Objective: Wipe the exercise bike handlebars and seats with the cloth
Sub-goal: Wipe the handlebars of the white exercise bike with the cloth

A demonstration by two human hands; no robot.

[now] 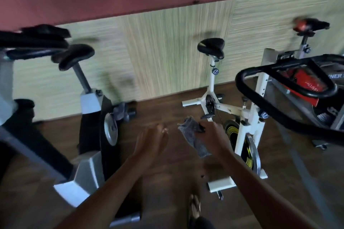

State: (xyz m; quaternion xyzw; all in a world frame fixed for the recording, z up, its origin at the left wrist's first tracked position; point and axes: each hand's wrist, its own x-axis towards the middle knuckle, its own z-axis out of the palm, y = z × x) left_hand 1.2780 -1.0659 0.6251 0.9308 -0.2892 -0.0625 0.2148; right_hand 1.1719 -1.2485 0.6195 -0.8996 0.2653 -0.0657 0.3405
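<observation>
Right hand (pixel 214 135) grips grey cloth (pixel 191 135); left hand (pixel 150 141) empty.

Open floor (pixel 160 109) ran between grey bike (pixel 89 135) and white bike (pixel 245 117); black handlebar (pixel 279 87) blocked the right.

Left bike (pixel 89 117), middle bike (pixel 240 115) and right bike (pixel 305 87) stand side by side on the floor (pixel 160 111) before a wall (pixel 167 52).

A crumpled grey cloth (pixel 193 135) looks soft, nubby and matt. At three o'clock a black looped handlebar (pixel 260 98) has a smooth, faintly glossy coating beside a white painted metal bike frame (pixel 211 85); at nine o'clock a round silver metal disc (pixel 110 128) gleams. The dark brown floor (pixel 158 115) shows wood grain; the pale green wall panel (pixel 167 52) at twelve o'clock is streaked and matt.
</observation>
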